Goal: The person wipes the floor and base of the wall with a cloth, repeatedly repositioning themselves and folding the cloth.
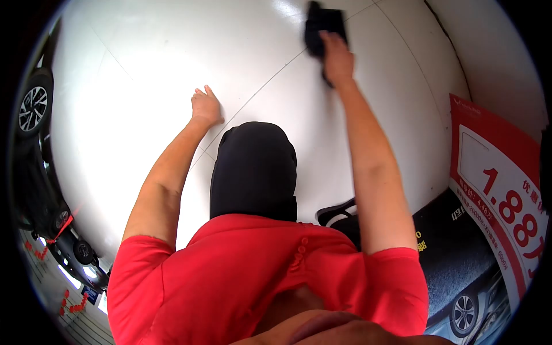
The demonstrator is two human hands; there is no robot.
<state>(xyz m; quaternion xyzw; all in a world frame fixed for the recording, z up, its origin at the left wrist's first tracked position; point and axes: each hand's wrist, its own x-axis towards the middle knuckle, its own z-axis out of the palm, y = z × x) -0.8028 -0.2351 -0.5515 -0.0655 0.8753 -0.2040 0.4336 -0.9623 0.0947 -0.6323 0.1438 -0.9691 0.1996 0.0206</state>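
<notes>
My right hand (pixel 339 60) is stretched far forward over the pale tiled floor (pixel 149 63), its fingers on a dark, bunched cloth (pixel 326 23). The cloth lies against the floor and its edges are slightly blurred. Part of it hangs below my palm, and my fingertips are partly hidden in it. My left hand (pixel 207 107) rests on the floor to the left, holding nothing, with its fingers apart. Between my arms, a bent knee in black trousers (pixel 253 167) points forward.
A red and white price sign (pixel 494 190) stands close on the right, above a dark poster with a car picture (pixel 463 313). A black sandal (pixel 336 213) shows beside my knee. Parked cars with a wheel (pixel 33 109) line the left. A pale wall (pixel 494 52) rises at upper right.
</notes>
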